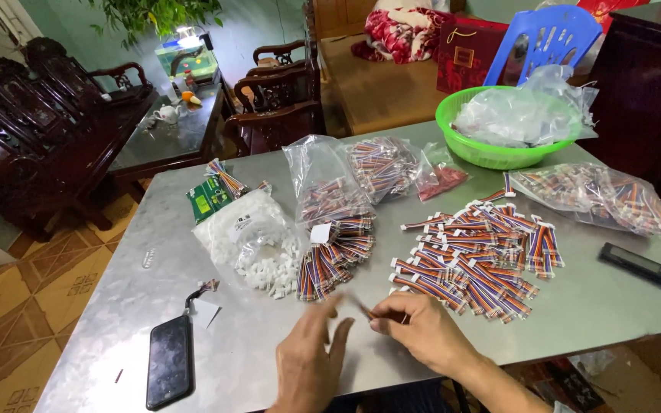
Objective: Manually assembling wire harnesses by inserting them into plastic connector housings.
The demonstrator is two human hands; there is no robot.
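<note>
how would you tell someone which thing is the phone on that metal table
Start at the metal table and go to its near left corner, left of the left hand. The phone lies flat there: a dark glossy slab, alone, unlike the striped cable bundles farther right.

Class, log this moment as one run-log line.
left hand open, blurred | right hand pinching small cable piece | cable pile beyond

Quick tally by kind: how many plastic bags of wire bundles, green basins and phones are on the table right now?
Bags of wire bundles: 3
Green basin: 1
Phone: 1
Total: 5
</note>
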